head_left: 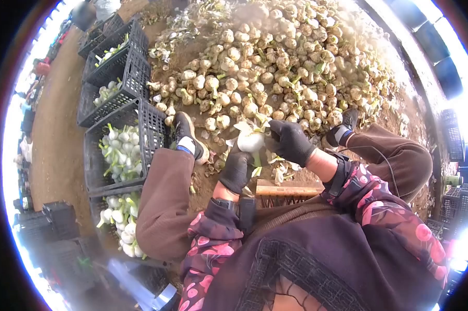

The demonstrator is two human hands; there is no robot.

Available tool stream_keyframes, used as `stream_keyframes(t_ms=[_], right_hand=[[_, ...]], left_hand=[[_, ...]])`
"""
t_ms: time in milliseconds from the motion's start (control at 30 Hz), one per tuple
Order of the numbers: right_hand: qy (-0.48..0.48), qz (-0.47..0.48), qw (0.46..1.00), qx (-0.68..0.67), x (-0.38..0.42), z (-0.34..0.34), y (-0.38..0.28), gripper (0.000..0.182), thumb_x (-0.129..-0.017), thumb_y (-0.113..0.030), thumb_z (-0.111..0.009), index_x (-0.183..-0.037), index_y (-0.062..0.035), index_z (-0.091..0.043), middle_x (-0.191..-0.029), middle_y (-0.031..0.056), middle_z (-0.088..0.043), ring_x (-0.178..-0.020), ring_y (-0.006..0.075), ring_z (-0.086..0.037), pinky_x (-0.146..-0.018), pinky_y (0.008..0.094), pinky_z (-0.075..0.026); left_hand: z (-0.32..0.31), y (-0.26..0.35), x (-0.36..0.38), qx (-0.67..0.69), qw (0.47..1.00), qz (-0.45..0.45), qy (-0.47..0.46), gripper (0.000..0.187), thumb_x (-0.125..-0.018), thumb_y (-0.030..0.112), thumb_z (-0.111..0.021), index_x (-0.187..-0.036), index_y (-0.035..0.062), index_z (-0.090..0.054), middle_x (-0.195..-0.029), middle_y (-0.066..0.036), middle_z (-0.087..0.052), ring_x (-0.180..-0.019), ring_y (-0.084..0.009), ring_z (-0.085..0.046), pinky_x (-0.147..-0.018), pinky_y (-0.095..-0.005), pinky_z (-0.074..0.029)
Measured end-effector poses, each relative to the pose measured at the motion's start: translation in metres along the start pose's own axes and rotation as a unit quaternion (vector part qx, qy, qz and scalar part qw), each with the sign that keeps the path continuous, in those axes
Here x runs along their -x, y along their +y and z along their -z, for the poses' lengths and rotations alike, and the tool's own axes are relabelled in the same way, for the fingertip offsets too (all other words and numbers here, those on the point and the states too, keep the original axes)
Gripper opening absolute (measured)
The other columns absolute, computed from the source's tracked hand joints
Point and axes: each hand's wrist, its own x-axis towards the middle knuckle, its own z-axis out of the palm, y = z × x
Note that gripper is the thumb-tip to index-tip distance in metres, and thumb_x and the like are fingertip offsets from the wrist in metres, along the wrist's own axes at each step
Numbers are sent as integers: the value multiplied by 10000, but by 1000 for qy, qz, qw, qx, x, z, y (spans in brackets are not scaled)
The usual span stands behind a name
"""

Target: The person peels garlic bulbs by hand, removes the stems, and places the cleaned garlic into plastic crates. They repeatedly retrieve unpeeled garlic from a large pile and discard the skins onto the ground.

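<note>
In a black glove, my left hand [237,168] is closed on a large white bulb [250,142] with pale, loose leaves at its top. My right hand [292,141], gloved in black too, is beside the bulb's right side with its fingers bent together; what they hold, if anything, is too small to tell. Below the hands, between my legs, lies a piece of wood [288,188]. Peeled scraps [281,171] are scattered on the soil around it.
A big heap of unpeeled bulbs [296,62] covers the ground ahead. Black crates [157,124] stand in a row on the left, with peeled white bulbs [122,150] inside. My shoes [184,132] rest near the heap's edge. More dark crates [459,199] are at the far right.
</note>
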Motion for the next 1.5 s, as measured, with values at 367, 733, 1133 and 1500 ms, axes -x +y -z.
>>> stream_keyframes(t_ms=[367,733,1133,1500], right_hand=[[94,110,989,4,-29,9,-3,136,-705,-88,-611,-830,-37,-630,-727,130,-601,-658,281,-613,-600,351,-478],[-299,-145,868,-369,1,13,45,685,-848,-623,-517,-1125,2,-562,-983,66,-603,-890,149,-581,-793,303,-492],[7,94,992,81,17,6,7,234,-801,-248,-615,-863,-48,-510,-749,207,-613,-729,404,-607,-603,476,-462],[-135,-255,942,174,10,20,71,456,-819,-479,-584,-839,-36,-687,-931,200,-658,-863,332,-643,-743,417,-496]], left_hand=[[-2,12,7,289,941,91,-151,463,-848,107,-522,-1290,1,-439,-1126,-100,-586,-989,-187,-580,-844,-304,-473],[-1,8,11,292,929,156,-164,515,-762,92,-648,-1236,-12,-477,-1001,-118,-617,-842,-221,-617,-703,-344,-511],[-33,8,19,-42,995,89,-24,401,-846,-77,-428,-1225,48,-467,-1012,-56,-602,-817,-128,-599,-638,-234,-501],[-30,5,24,-61,997,-49,28,359,-861,-71,-465,-1206,20,-429,-1081,-95,-583,-923,-138,-605,-684,-240,-520]])
